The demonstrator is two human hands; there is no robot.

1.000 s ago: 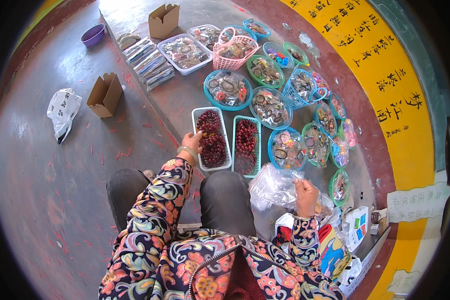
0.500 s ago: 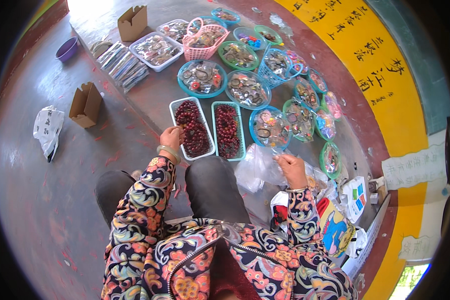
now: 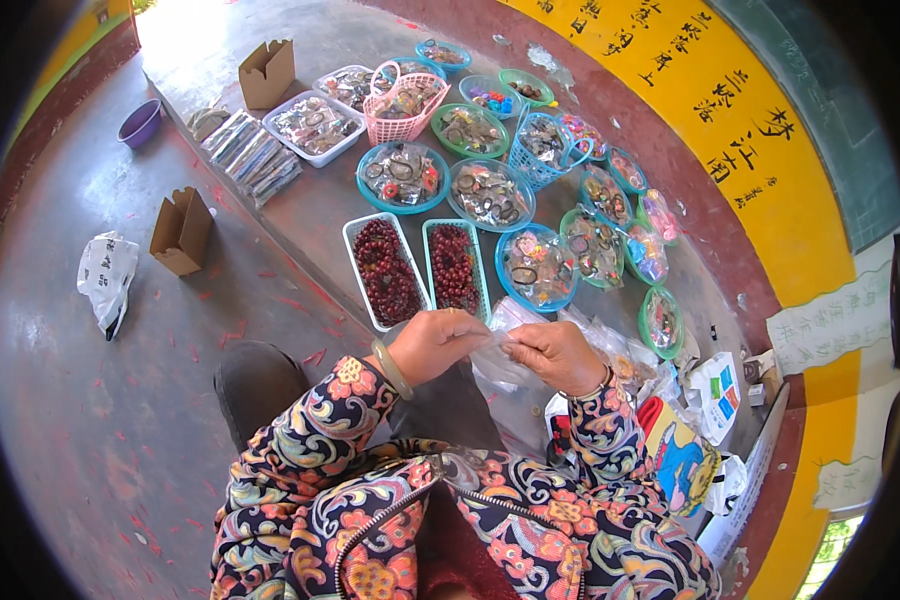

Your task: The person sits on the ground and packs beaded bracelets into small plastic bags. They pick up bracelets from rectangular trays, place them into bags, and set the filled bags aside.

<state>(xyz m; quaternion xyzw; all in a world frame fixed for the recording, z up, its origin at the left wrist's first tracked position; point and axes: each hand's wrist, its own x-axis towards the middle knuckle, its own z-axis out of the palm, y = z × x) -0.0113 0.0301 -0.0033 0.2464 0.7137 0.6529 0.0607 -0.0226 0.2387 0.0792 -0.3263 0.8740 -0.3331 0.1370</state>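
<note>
In front of my lap my left hand (image 3: 432,350), with a pale bangle at the wrist, pinches one edge of a small clear plastic bag (image 3: 501,364). The other edge is gripped by my right hand (image 3: 560,357), its fingers closed. Between the two hands the bag looks thin and crumpled; what is in it, if anything, I cannot make out. Just beyond my hands stand a white basket (image 3: 351,240) and a pale green basket (image 3: 484,262), both filled with dark red bead bracelets (image 3: 454,255). More clear plastic bags (image 3: 511,312) lie past my right hand.
Several round baskets of bagged trinkets spread ahead and right, the nearest a blue basket (image 3: 568,300). A pink handled basket (image 3: 402,129) stands farther off. To the left are a cardboard box (image 3: 180,232), a white bag (image 3: 108,280) and a purple basin (image 3: 140,124). Bags crowd my right side.
My left hand has come away from the white basket and moved right; my right hand has moved slightly left and down. They now meet at the clear plastic bag.
</note>
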